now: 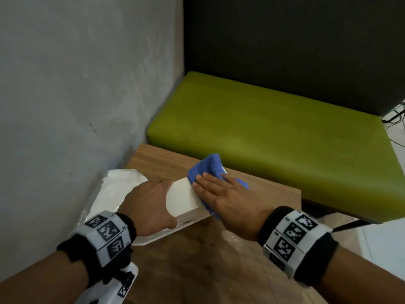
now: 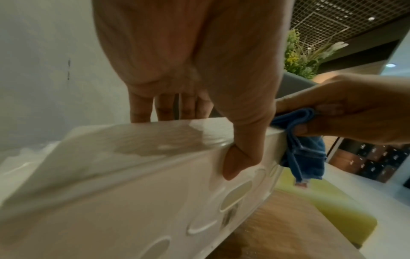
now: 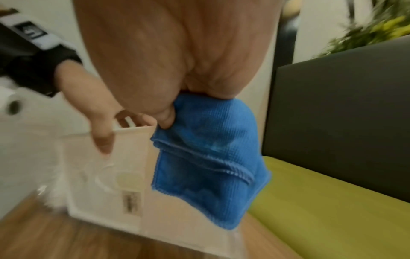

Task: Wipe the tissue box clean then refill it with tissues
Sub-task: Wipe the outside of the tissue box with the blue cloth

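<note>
So the tissue box [image 1: 186, 198] is the thing to watch here: white plastic, sitting tipped up on its edge on the wooden surface [image 1: 219, 260], its bottom face with the oval dimples turned toward the person.

Furthest left of the box, tucked against the grey wall [image 1: 76, 84], there's a plastic-wrapped pack of tissues [image 1: 118, 189] lying on the surface, right beside the box and partly behind the left hand.

The left hand [image 1: 151, 205] grips the box's near-left end. From the left wrist view you can see the thumb hooked over the edge onto the dimpled face while the other fingers [image 2: 142, 108] reach down the far side, so the fingers are definitely grasping the box and keeping it propped. There's a shiny patch on the box's upper face just by that thumb; could be wet, can't say for sure.

On the right end of the box, the right hand [image 1: 223, 194] is laid flat over a blue cloth [image 1: 210, 167], fingers straight and together, pressing the cloth onto the box's top face. Part of the cloth hangs down past the right edge of the box. In the right wrist view the thumb looks tucked into the folds, so it's pinned there as well as pressed.

Beyond the box, past the surface's far edge, is a green bench cushion [image 1: 274, 128] with a dark backrest [image 1: 285, 40]. Both wrists wear black bands with square printed markers.
</note>
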Tool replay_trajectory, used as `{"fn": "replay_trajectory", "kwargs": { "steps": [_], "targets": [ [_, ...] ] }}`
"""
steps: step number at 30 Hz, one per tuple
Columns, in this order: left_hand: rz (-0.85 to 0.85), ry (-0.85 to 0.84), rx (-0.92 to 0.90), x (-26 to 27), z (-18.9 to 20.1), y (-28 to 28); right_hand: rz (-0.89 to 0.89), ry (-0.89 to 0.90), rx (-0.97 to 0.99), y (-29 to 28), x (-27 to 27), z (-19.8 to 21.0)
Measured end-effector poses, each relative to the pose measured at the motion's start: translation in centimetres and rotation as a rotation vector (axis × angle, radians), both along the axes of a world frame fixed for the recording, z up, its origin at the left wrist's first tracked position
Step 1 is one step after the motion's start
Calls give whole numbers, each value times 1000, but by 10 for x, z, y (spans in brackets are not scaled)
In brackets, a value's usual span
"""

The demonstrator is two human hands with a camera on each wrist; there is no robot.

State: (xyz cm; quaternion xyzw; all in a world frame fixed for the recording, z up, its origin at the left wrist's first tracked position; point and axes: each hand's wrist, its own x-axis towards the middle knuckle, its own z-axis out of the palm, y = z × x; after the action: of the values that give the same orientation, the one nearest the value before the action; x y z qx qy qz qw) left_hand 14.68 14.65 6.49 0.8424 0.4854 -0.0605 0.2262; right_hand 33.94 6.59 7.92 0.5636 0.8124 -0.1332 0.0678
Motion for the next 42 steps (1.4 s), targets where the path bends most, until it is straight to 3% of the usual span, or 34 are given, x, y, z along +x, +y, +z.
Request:
{"fn": "replay_trajectory", "kwargs": {
  "steps": [4,10,16,23,29,31,38,42],
  "targets": [
    [-54,-4,-12,8,-4,-9,16,137,3,-9,3,-24],
    [-89,11,-1,7,-4,-11,-229,249,143,-27,46,-38],
    [-91,22,-22,30,-18,-15,-105,204,122,-26,20,-59],
    [-79,-17,-25,36,-41,-20,-162,265,74,-22,26,-71],
    [-125,153,-154,-7,-38,-17,-191,51,97,-27,30,-63],
    [-93,165,-159,-21,-38,-15,-204,60,75,-28,29,-64],
    [-27,27,-128,-21,-34,-16,-168,334,89,-23,12,-61],
    [3,-95,-103,-12,-27,-18,-84,386,132,-11,-13,-59]
  ]
}}
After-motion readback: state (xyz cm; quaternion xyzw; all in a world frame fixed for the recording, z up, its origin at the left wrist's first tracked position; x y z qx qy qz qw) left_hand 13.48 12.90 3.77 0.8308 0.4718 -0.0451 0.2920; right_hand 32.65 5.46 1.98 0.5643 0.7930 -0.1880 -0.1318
